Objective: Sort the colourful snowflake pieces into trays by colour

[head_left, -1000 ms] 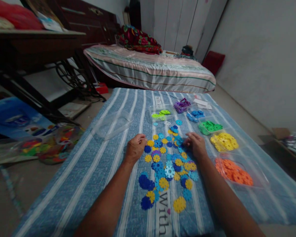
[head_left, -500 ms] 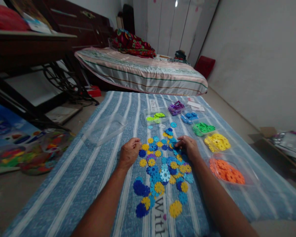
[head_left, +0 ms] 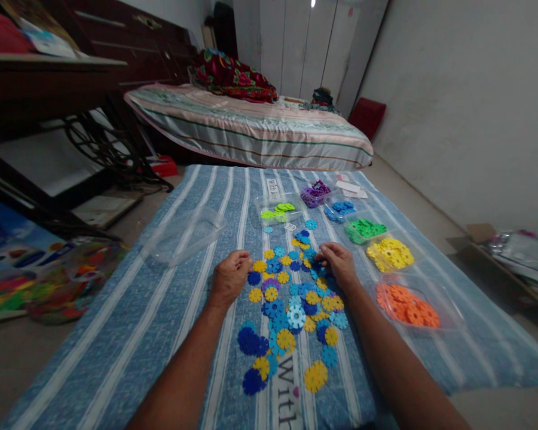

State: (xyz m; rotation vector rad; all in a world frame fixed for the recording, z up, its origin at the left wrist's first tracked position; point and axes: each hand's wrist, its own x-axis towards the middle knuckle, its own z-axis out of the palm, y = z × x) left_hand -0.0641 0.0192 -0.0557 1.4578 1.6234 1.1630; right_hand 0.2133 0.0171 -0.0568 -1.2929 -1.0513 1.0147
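A scatter of flat flower-shaped plastic discs (head_left: 291, 304), blue, yellow and a few purple, lies on a blue striped cloth (head_left: 170, 310). My left hand (head_left: 229, 276) rests at the scatter's left edge, fingers curled in loosely next to a yellow disc; what it holds, if anything, is hidden. My right hand (head_left: 336, 263) sits at the scatter's upper right, its fingers pinched together among blue discs. Clear trays on the right hold sorted discs: orange (head_left: 407, 303), yellow (head_left: 390, 252), green (head_left: 364, 229), blue (head_left: 338, 209), purple (head_left: 314, 192) and lime (head_left: 278, 210).
An empty clear tray (head_left: 183, 234) lies left of the hands. A mattress (head_left: 251, 125) runs across behind the cloth. A dark table (head_left: 40, 77) with metal legs stands at the left, with colourful packaging (head_left: 49, 280) on the floor. A wall (head_left: 466, 101) rises at the right.
The view has drifted slightly, shifting everything left in the picture. Both hands stay at the top of the scatter, the right one edging a little inward among the blue discs.
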